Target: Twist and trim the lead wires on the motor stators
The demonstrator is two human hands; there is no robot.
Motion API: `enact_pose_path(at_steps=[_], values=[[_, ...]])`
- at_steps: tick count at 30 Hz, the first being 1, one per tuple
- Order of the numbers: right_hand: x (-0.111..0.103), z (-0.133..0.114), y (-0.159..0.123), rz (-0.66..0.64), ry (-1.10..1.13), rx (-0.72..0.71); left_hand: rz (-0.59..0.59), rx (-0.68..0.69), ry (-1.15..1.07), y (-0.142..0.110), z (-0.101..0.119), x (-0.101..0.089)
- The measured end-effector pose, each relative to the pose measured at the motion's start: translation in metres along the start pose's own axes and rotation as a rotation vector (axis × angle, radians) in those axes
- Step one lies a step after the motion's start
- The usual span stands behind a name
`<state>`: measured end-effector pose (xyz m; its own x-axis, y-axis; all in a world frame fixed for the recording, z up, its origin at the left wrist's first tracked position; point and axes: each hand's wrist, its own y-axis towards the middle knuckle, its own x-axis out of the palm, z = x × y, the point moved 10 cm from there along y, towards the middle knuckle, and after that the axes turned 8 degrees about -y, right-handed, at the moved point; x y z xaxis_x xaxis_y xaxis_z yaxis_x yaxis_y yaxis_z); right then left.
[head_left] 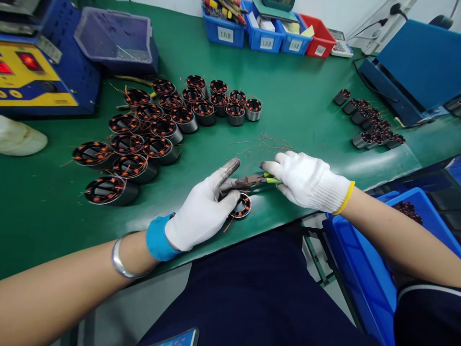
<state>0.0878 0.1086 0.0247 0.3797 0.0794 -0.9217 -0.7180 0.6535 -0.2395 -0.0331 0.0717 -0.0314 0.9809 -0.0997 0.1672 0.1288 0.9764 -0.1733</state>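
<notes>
In the head view, my left hand (205, 206), in a white glove with grey fingertips, grips a wire-wound motor stator (242, 206) at the table's front edge. Its thumb lies on the stator's rim, and its index finger points away. A short copper wire (228, 224) sticks out from the stator's near side. My right hand (302, 178), in a white knit glove, is closed around the green handles of a pair of pliers (252, 180). The rusty-looking jaws reach the left fingers, just above the stator. Whether they pinch a wire cannot be made out.
Loose copper wire clippings (264, 142) lie beyond the hands. Several stators (158, 127) stand in rows at left; a smaller group (374, 122) is at right. A yellow-and-blue machine (39, 72), purple bin (115, 36) and tool boxes (225, 33) line the back. A blue crate (355, 250) sits below right.
</notes>
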Motion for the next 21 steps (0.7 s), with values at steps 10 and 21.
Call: enact_pose_path(at_steps=[10, 21], values=[[0.005, 0.007, 0.009, -0.128, 0.029, -0.007, -0.023, 0.008, -0.014, 0.0, 0.001, 0.003], [-0.027, -0.003, 0.023, 0.086, -0.175, -0.161, -0.008, 0.053, 0.011, 0.002, -0.002, -0.002]])
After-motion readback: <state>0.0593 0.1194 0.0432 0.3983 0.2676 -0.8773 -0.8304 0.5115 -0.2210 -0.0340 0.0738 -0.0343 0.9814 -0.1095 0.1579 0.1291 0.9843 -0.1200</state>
